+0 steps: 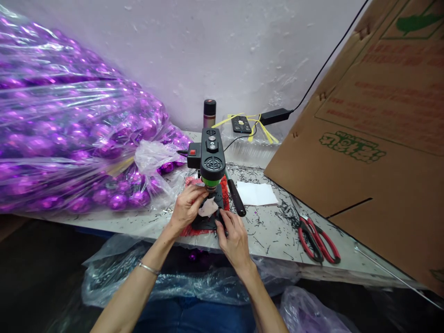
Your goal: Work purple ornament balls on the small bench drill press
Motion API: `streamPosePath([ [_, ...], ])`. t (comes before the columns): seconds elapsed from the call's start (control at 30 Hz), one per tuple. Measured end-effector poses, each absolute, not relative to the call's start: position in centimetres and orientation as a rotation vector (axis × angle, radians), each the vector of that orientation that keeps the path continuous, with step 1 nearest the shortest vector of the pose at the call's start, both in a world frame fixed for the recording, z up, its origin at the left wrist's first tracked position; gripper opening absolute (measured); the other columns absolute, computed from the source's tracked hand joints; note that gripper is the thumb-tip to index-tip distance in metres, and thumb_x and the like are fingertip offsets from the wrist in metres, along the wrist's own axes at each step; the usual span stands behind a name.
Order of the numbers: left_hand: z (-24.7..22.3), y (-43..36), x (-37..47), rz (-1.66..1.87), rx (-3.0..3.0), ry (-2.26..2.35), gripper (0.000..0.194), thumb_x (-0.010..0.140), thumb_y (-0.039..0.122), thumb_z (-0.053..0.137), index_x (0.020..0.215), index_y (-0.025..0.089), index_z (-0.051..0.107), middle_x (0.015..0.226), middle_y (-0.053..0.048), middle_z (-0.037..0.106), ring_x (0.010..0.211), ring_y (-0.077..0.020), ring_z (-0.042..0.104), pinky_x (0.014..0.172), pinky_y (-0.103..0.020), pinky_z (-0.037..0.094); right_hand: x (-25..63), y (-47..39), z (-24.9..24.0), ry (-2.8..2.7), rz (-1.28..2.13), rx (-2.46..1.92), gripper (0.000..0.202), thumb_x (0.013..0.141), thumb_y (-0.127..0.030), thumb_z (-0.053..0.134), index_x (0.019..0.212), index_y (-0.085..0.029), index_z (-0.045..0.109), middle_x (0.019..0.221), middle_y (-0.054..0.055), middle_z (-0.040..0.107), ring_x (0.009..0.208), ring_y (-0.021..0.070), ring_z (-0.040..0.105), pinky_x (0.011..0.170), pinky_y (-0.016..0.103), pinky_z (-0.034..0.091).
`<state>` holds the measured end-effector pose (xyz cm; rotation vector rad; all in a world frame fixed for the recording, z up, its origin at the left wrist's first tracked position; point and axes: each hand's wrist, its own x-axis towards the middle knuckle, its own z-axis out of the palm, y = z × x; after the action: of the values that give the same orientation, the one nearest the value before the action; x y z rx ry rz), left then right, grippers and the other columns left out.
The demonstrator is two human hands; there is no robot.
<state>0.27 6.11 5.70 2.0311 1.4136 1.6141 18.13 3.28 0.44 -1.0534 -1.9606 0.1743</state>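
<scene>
A small black bench drill press [213, 150] with a green ring and a lever handle [236, 198] stands on the table in front of me. My left hand [189, 206] reaches in from the left, its fingers pinched just under the machine's head; what they hold is too small to make out. On the machine's dark base [204, 224] lies a crumpled pale scrap [208, 207], between my two hands. At the base's right edge, my right hand [234, 233] has its thumb and fingers closed together, and anything in them is hidden. Red material [225, 196] shows beneath the base.
A clear bag of shiny purple balls [86, 138] fills the left side. Folded white paper [257, 193], red-handled scissors [317, 240] and dark shreds lie on the right. A big cardboard box [374, 138] leans there. Behind stand a dark-capped bottle [209, 113] and a black power adapter [275, 115].
</scene>
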Motion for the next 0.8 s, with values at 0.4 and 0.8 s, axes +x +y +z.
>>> streamPosePath([
  [0.4, 4.2, 5.0, 0.0, 1.621, 1.966, 1.687, 0.020, 0.094, 0.029, 0.053, 0.093, 0.021, 0.071, 0.092, -0.003, 0.074, 0.088, -0.0186, 0.067, 0.083, -0.034, 0.049, 16.7, 4.5, 2.1, -1.960, 0.256, -1.189, 0.033, 0.094, -0.031, 0.053, 0.122, -0.017, 0.063, 0.112, 0.015, 0.066, 0.104, 0.0291, 0.058, 0.089, 0.046, 0.050],
  [0.8, 2.4, 1.4, -1.6, 1.560, 2.061, 1.736, 0.021, 0.095, 0.027, 0.052, 0.099, 0.020, 0.071, 0.094, -0.006, 0.075, 0.086, -0.0187, 0.068, 0.080, -0.034, 0.051, 17.0, 6.0, 4.1, -1.609, 0.544, -1.199, 0.018, 0.089, -0.035, 0.058, 0.096, -0.019, 0.061, 0.094, 0.007, 0.067, 0.086, 0.0199, 0.062, 0.077, 0.035, 0.052],
])
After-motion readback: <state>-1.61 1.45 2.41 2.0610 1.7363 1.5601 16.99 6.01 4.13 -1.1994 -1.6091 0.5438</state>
